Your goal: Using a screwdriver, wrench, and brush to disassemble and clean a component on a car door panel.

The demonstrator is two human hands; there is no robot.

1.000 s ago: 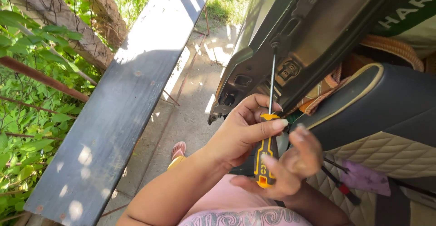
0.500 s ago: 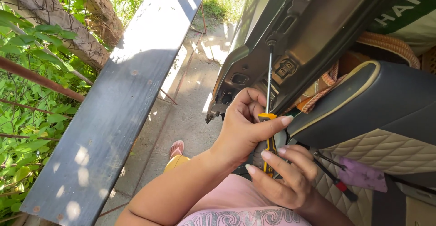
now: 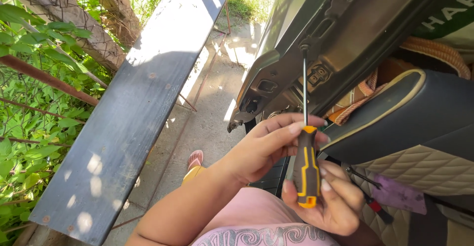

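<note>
Right of centre, at about four o'clock from the middle of the view, a screwdriver (image 3: 306, 169) with a black and yellow handle stands nearly upright, its thin steel shaft running up to twelve o'clock, where the tip meets a fastener on the dark metal bracket (image 3: 316, 53) of a vehicle part. The left hand (image 3: 269, 147) pinches the top of the handle, fingers curled over it from nine o'clock and fingertips resting just where the shaft begins. The right hand (image 3: 331, 199) cups the lower end from five o'clock, fingers half closed around the butt of the handle.

Against the picture of half a second ago, the handle now shows more plainly between the two hands: the right hand sits lower and grips the butt, where before its fingers lay spread in front of the handle. The left hand's pinch and the tip's place on the bracket are unchanged.

At three o'clock of the tool lies a dark padded seat (image 3: 410, 122) with cream piping and quilted beige panels below it. A green panel with white lettering (image 3: 449, 16) sits at the top right corner. Off at nine o'clock a long grey plank (image 3: 133, 102) slants across the concrete ground (image 3: 207, 122), with green leaves (image 3: 34, 127) beyond it and a foot in a sandal (image 3: 195, 158) below.
</note>
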